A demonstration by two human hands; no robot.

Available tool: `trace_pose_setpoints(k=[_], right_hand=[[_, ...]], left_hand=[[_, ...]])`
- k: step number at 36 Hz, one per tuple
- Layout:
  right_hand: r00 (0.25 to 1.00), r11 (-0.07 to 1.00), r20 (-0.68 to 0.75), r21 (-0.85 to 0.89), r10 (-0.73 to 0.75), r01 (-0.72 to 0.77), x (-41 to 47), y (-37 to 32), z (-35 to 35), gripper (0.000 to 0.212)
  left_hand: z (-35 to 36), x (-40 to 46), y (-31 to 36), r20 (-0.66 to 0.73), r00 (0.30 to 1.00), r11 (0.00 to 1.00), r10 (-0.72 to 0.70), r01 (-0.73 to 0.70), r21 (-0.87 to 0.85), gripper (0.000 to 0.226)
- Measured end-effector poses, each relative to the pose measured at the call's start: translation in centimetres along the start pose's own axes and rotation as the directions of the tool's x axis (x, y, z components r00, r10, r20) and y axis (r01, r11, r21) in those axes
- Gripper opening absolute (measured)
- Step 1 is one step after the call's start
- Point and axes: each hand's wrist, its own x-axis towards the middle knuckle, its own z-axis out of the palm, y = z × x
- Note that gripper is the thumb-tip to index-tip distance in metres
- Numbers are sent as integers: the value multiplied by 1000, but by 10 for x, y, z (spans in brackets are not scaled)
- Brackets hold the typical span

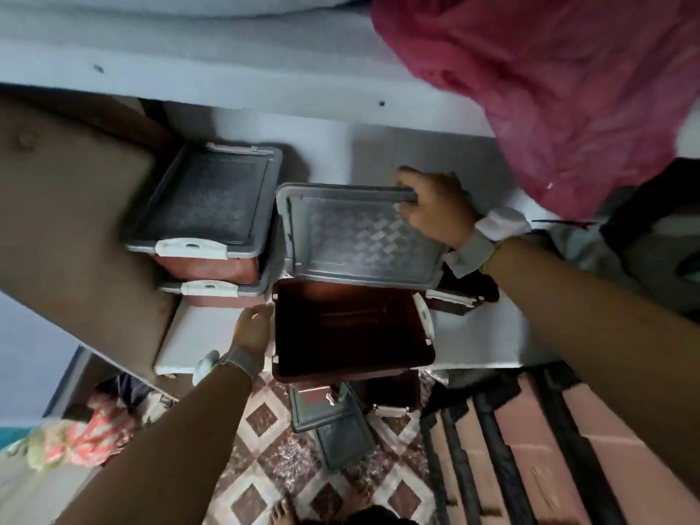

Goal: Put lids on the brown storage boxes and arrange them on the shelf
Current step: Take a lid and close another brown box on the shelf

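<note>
An open brown storage box (352,331) sits at the front edge of the white shelf (481,335). My left hand (253,329) grips its left rim. A grey patterned lid (363,236) hangs tilted above the box's far side, with my right hand (435,210) closed on its far right corner. To the left, two lidded brown boxes are stacked, the upper (204,210) on the lower (223,291). A white side latch (424,316) shows on the open box's right rim.
A brown board (72,221) leans at the left of the shelf. Pink cloth (549,89) hangs at the upper right. On the tiled floor (265,449) below lie spare grey lids (333,422) and another brown box (394,392). Another box (462,293) sits behind my right wrist.
</note>
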Motion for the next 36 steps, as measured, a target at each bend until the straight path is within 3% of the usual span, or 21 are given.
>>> trace_pose_setpoints(k=[3,6,10,15,18,21,26,31,36], right_hand=[[996,985,83,170,9,-23,-1,-2,-2,6],[985,969,167,249,-41,-2,-5,-2,12,8],[926,973,376,216,-13,-74,-10,5,49,15],[866,980,499,148,43,-134,-11,13,87,18],[883,990,458,40,104,-137,-12,18,109,27],[933,986,323,-101,162,-136,-15,19,129,27],[962,979,213,-149,169,-139,-15,16,154,26],[960,983,216,-78,180,-166,-15,14,169,26],[938,944,107,-72,330,-323,-33,25,164,31]], left_hand=[[-6,-10,8,84,996,999,2,2,-52,37],[-14,-23,15,139,987,990,-85,99,-97,46],[-22,-30,17,236,965,984,-116,144,-107,60],[-11,-33,11,167,985,999,51,-51,0,41],[-4,-27,5,132,979,981,156,-169,90,49],[-2,-26,-4,164,968,971,188,-208,115,55],[1,-24,-15,149,959,960,240,-258,112,55],[2,-19,-13,49,958,898,282,-281,337,46],[1,-13,-15,74,966,909,249,-260,325,46]])
